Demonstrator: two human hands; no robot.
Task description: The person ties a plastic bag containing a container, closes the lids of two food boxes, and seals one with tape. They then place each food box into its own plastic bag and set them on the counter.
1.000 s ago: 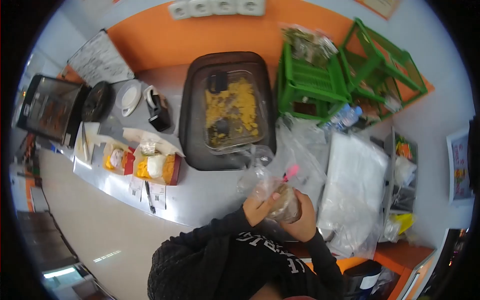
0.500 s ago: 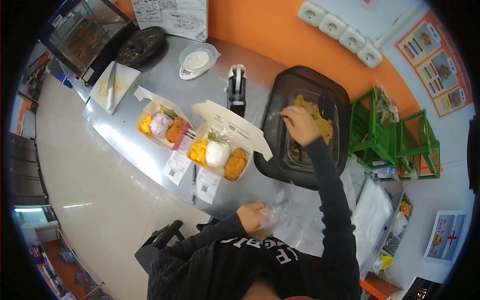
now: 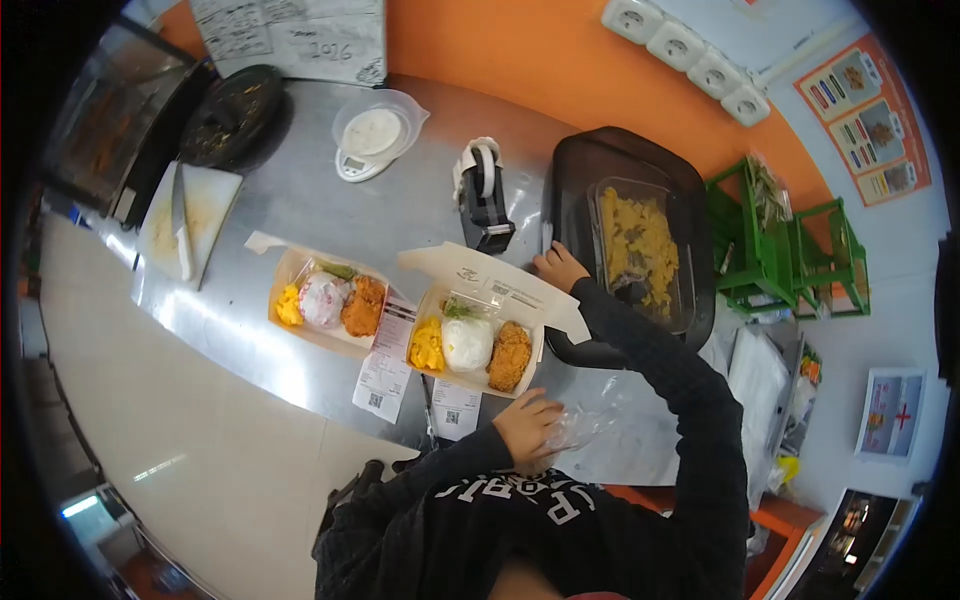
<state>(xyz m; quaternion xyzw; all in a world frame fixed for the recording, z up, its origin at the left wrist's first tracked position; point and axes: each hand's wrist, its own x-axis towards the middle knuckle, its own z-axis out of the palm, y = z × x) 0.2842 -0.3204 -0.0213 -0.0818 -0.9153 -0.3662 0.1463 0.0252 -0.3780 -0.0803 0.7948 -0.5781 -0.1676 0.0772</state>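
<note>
My left hand point(image 3: 528, 428) is closed on a crumpled clear plastic bag point(image 3: 580, 428) at the table's front edge. My right hand point(image 3: 560, 268) is at the left side of a black tray point(image 3: 577, 165), fingers curled together beside a thin whitish strip point(image 3: 547, 238); what they hold, if anything, is hidden. Just left of it rises the open lid of a meal box point(image 3: 420, 378) with rice point(image 3: 467, 344), yellow egg-like pieces point(image 3: 427, 345) and breaded chicken point(image 3: 510, 356). Farther left stands a second meal box point(image 3: 330, 340) with wrapped rice. Inside the tray sits a clear container point(image 3: 690, 300) of yellow food point(image 3: 640, 240).
Receipts point(image 3: 455, 408) and a pen point(image 3: 430, 412) lie before the boxes. Behind them are a tape dispenser point(image 3: 485, 200) and a scale with a bowl point(image 3: 370, 135). A knife point(image 3: 180, 215) rests on a cutting board point(image 3: 215, 210) at left. Green baskets point(image 3: 745, 245) stand right.
My right hand has moved from above the yellow food to the tray's left side, nearer the box lid. My left hand keeps the plastic bag. The view has shifted a little.
</note>
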